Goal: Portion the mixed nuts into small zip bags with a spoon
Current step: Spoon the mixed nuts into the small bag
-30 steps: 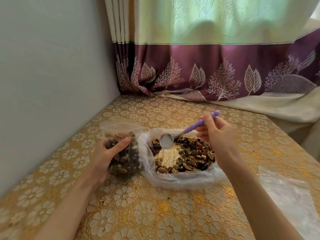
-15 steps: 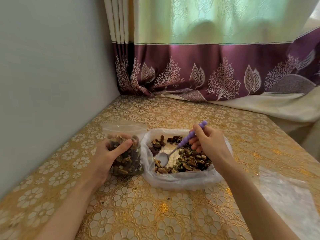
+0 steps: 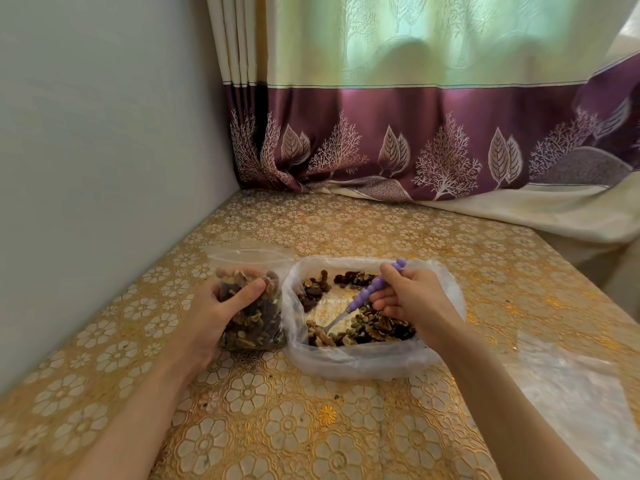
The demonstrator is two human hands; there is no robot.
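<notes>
A small clear zip bag (image 3: 254,320), well filled with mixed nuts, stands upright on the table left of centre. My left hand (image 3: 221,310) grips its side, thumb across the front. Right beside it sits a container lined with a large clear plastic bag (image 3: 353,358) that holds loose mixed nuts (image 3: 374,329). My right hand (image 3: 412,299) holds the beaded purple handle of a spoon (image 3: 363,296). The spoon's metal bowl is dug down into the nuts at the container's front and is mostly hidden.
The table wears a gold floral cloth (image 3: 277,420) and stands in a corner, with a grey wall (image 3: 104,150) at the left and a purple-and-cream curtain (image 3: 415,140) behind. Empty clear zip bags (image 3: 581,400) lie flat at the front right.
My right hand has brought the empty spoon down from above the container and pushed its bowl into the nuts. My left hand keeps hold of the filled bag.
</notes>
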